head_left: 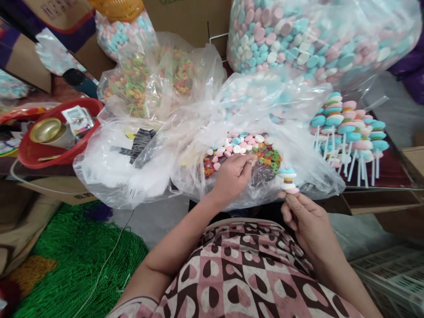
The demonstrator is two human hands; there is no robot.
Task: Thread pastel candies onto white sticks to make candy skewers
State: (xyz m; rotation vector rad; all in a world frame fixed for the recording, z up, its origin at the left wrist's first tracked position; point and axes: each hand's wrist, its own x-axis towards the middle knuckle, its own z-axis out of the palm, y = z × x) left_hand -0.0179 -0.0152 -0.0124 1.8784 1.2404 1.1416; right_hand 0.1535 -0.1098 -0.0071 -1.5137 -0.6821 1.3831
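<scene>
My left hand (pixel 233 176) is over a spread of loose sweets, its fingertips pinched together; whatever they hold, if anything, is too small to make out. Close by its fingers lie green and orange gummy rings (pixel 273 161), and pink, white and blue marshmallows (pixel 243 143) sit just behind. More dark orange gummy rings (pixel 208 168) are at the left side of the pile. In front of my body, my right hand (pixel 306 212) is closed on a marshmallow candy skewer (pixel 288 181), stacked in blue, white, yellow, brown and pink.
Finished-looking marshmallow skewers (pixel 351 128) stand bunched at the right. Large clear bags of marshmallows (pixel 298 39) and gummy rings (pixel 149 79) crowd the back. A red basin (pixel 26 152) holds a gold bowl at left. Green strings (pixel 76 260) heap on the floor.
</scene>
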